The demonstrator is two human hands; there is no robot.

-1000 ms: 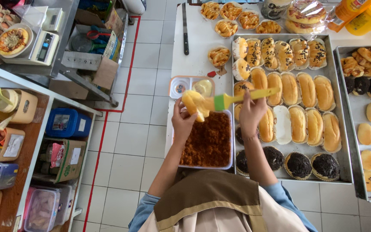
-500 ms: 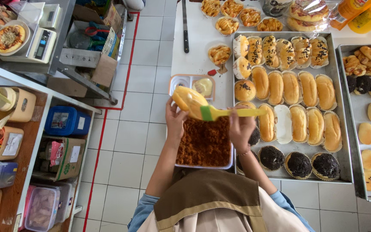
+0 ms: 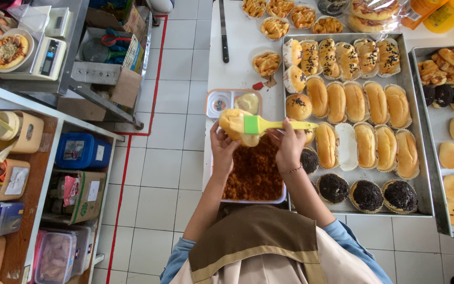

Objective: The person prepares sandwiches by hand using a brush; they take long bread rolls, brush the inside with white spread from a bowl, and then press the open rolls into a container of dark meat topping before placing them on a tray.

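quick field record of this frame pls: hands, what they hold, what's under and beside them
left hand: holds a long bun above the tub
right hand: holds a green brush, head laid on the bun
tub: under both hands, filled with brown crumbly shreds
small dish: just beyond the bun, with pale cream in one half
baking tray: to the right, with rows of long buns and dark round buns; one paper liner empty
knife: far end of the white table
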